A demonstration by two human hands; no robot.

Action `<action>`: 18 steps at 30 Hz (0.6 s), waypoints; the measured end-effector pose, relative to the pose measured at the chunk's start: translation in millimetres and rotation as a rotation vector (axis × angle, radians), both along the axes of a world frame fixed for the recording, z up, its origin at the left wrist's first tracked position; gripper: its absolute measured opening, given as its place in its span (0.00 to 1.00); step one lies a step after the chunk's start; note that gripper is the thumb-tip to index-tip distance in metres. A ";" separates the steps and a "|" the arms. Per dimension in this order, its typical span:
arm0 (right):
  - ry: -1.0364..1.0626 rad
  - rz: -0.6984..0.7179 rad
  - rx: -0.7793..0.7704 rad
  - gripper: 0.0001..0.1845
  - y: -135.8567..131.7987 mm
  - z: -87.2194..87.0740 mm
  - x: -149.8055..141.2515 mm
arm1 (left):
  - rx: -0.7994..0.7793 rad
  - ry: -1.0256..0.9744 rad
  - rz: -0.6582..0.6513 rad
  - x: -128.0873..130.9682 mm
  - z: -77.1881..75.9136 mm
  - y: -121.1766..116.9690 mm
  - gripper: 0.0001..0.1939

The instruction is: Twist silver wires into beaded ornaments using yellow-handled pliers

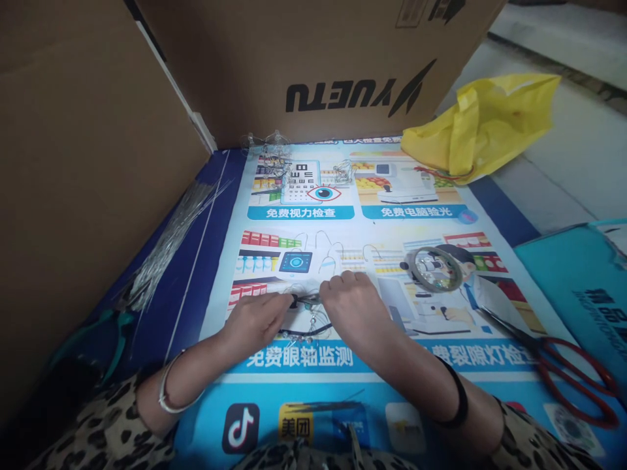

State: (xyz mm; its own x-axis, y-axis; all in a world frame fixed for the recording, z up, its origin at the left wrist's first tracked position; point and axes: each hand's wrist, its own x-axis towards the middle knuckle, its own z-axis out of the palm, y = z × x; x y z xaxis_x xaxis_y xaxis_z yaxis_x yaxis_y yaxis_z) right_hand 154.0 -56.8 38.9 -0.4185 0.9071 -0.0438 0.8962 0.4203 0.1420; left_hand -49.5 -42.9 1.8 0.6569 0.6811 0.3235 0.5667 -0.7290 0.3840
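My left hand [257, 318] is closed in a pinch on the left end of a beaded wire piece [312, 316] with a dark band. My right hand [360, 301] is curled into a fist at the other end, gripping its wires. Small shiny beads hang along the band between both hands. What lies inside the fingers is hidden. Several short bent wires [327, 251] lie just beyond the hands. To the right of my right hand is a round dish [460, 277] of small beads.
Red-handled scissors [578, 385] lie at the right; teal-handled pliers [123, 326] and a bundle of straight wires [169, 241] lie left. Wire pieces [277, 153] sit at the back, before a cardboard box [318, 52]. A yellow bag [509, 124] is at back right.
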 end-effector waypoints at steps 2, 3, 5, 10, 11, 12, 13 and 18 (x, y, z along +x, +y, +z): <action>0.012 -0.002 0.005 0.07 -1.3 -1.1 1.6 | -0.009 -0.026 0.005 -0.8 -1.2 0.6 0.10; 0.018 -0.004 0.008 0.07 -1.8 -1.4 2.7 | -0.017 -0.051 0.010 -1.2 -1.6 1.1 0.09; 0.034 -0.005 0.012 0.07 -2.5 -1.4 5.4 | -0.023 -0.105 0.007 -1.9 -1.5 2.3 0.09; 0.065 0.012 0.044 0.08 -3.4 0.7 12.1 | -0.053 -0.199 -0.035 -1.5 3.2 5.5 0.10; 0.065 0.018 0.051 0.08 -3.7 1.0 13.0 | -0.059 -0.210 -0.036 -1.1 4.3 5.8 0.11; 0.065 0.024 0.057 0.08 -4.2 1.3 13.8 | -0.063 -0.220 -0.034 -0.7 5.3 6.0 0.11; 0.064 0.029 0.062 0.08 -4.8 1.6 14.3 | -0.065 -0.226 -0.033 -0.2 6.2 6.0 0.10; 0.057 0.031 0.058 0.08 -8.2 3.3 14.3 | -0.059 -0.228 -0.028 1.0 9.4 5.8 0.09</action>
